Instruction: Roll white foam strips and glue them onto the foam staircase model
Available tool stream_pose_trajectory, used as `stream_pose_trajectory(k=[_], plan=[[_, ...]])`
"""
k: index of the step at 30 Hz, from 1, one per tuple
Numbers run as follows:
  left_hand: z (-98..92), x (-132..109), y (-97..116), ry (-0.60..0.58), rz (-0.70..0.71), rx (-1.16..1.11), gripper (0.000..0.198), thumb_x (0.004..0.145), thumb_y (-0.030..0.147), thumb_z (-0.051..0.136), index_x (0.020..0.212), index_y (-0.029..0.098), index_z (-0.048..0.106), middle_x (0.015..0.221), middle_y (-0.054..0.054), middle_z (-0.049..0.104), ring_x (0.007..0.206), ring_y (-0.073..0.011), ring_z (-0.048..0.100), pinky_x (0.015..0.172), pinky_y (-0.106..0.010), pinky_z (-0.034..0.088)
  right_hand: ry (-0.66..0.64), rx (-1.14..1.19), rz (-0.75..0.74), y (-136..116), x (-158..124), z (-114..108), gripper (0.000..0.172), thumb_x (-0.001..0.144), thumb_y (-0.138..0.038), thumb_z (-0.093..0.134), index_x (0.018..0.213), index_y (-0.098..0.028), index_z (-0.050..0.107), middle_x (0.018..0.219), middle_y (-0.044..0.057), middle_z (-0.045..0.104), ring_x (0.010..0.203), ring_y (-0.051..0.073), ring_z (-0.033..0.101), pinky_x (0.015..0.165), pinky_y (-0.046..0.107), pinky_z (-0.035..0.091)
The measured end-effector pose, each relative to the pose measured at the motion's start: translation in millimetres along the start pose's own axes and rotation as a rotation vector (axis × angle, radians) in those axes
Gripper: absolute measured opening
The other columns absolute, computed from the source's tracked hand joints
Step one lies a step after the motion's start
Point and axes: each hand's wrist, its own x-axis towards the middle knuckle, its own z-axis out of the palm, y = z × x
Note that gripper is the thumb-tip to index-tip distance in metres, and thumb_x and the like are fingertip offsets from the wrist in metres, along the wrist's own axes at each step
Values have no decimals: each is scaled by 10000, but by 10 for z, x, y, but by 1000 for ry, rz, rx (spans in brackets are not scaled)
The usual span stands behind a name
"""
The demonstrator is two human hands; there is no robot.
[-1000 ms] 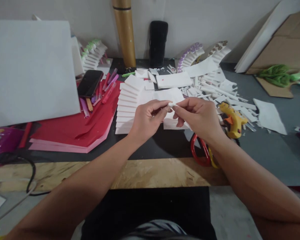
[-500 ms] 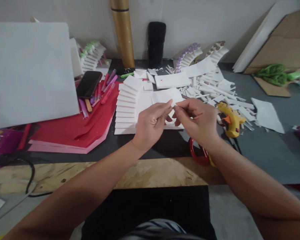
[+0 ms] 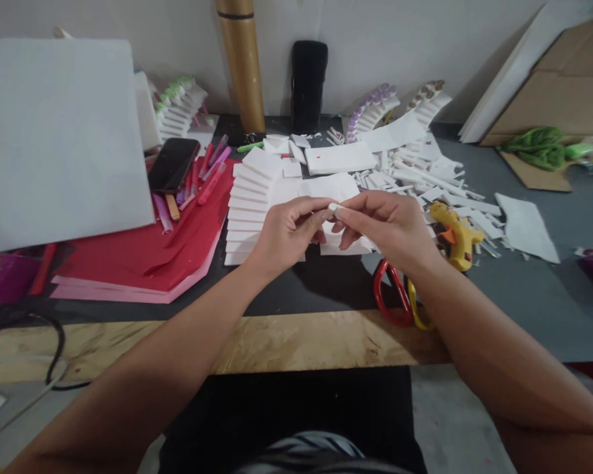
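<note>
Between my two hands, at the fingertips, is a small white piece (image 3: 333, 207), too small to name more exactly. My left hand (image 3: 296, 227) pinches it from the left with thumb and forefinger. From the right, the thumb and forefinger of my right hand (image 3: 383, 224) close on the same piece. Beneath and behind the hands lies a white model staircase (image 3: 250, 214) with fanned steps, partly covered by my left hand. A flat white sheet (image 3: 329, 186) lies just beyond my fingers.
Red-and-yellow-handled scissors (image 3: 393, 293) lie near the table's front edge, by my right forearm. A yellow glue gun (image 3: 455, 236) and many white scraps (image 3: 415, 172) are to the right. Red paper (image 3: 128, 260), a phone (image 3: 174, 164) and a large white board (image 3: 59, 145) occupy the left.
Both hands have shifted slightly left and rolled a little, so the white piece shows more plainly between the fingertips. More of the scissors' handles is visible.
</note>
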Motion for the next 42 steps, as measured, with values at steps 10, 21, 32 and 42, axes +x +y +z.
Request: stream_pose_trajectory(k=[10,21,32,42], plan=[[11,18,-29,24,-35,4,199,883,309,733,992,151,785,717,-17,716,559,-93,598,569,-224,511,10,128,109,70,75,-4,273,776,-369,854,792,-129,724,682,27,724,477,91,615,485,221,528],[175,-88,56,184,18,-72,271,840,418,795,923,162,764,805,-27,759,596,-107,679,575,-217,572,135,-226,-225,-34,-127,129,147,911,-303,698,843,-173,709,710,21,729,529,139,673,520,264,532],[56,-40,38,75,-4,-56,160,845,284,785,963,177,796,813,-26,765,626,-128,708,619,-244,605,58,-262,-241,13,-101,62,234,910,-398,734,845,-173,721,706,33,730,549,139,695,513,234,530],[-6,25,-16,71,79,68,102,860,253,743,922,200,805,887,-36,770,683,-130,670,645,-241,558,-163,436,329,32,74,-29,348,829,-442,819,996,-145,743,843,82,781,590,169,725,590,308,643]])
